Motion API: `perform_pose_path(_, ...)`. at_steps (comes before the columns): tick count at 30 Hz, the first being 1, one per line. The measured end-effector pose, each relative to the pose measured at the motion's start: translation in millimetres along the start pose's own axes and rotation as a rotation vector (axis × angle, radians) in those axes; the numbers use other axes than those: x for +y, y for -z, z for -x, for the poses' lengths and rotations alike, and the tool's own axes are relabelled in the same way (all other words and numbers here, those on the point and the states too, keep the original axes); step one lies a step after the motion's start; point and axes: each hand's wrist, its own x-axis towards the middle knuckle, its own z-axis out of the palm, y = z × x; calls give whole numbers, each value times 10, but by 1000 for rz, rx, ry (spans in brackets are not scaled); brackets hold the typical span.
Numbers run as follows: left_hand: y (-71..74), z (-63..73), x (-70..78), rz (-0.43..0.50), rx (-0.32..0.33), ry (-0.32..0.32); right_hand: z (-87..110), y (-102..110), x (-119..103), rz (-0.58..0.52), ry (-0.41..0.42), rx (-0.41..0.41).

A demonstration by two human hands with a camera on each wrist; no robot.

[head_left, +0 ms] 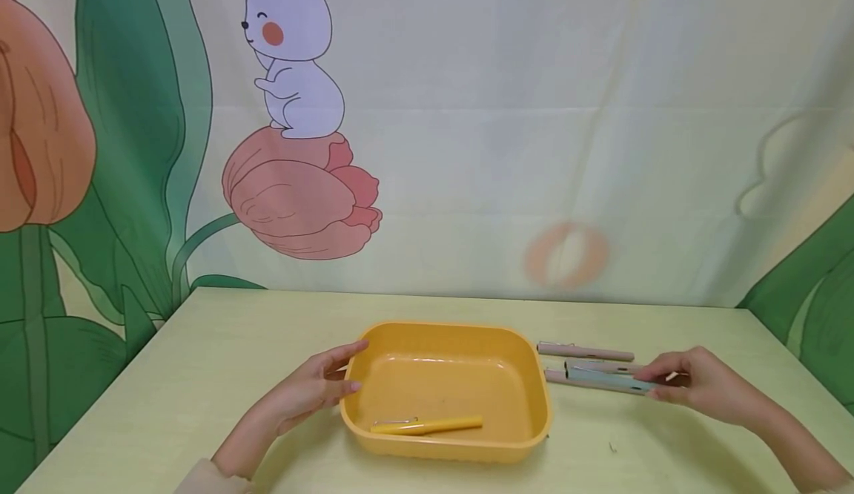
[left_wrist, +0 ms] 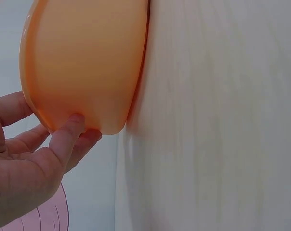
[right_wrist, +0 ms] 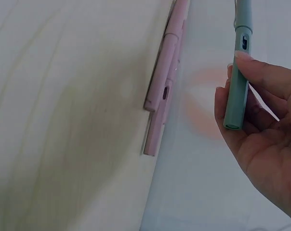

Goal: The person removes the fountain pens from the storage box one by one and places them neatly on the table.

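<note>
The left hand [head_left: 312,384] grips the yellow tray [head_left: 443,449]; the right hand [head_left: 710,386] pinches the green pen [right_wrist: 238,98], best kept quite level.

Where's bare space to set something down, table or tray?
Table: left of the left hand; the strip between the yellow tray and the backdrop; front right, nearer than the pink pens, bar a tiny scrap.
Tray: floor behind the yellow pen.
Crowded: right of the tray, with pink pens bunched and the right hand holding the green pen.
</note>
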Motion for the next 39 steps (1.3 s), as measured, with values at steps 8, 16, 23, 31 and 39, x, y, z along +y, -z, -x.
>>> perform_pose_path(8, 1, -4, -2, -5, 3, 5, 86, 14, 172, -27, 3, -18)
perform_pose_path(16, -2, -2, -2, -6, 4, 0, 143, 22, 300, -68, -46, -78)
perform_pose_path(23, -3, 0, 0, -5, 3, 0, 149, -24, 428, -40, 20, -94)
perform_pose_path(31, 0, 5, -2, -2, -10, -4, 119, -48, 453, -44, 2, -129)
perform_pose_path(39, 8, 10, -1, -2, -18, -7, 107, -51, 463, -12, -22, -138)
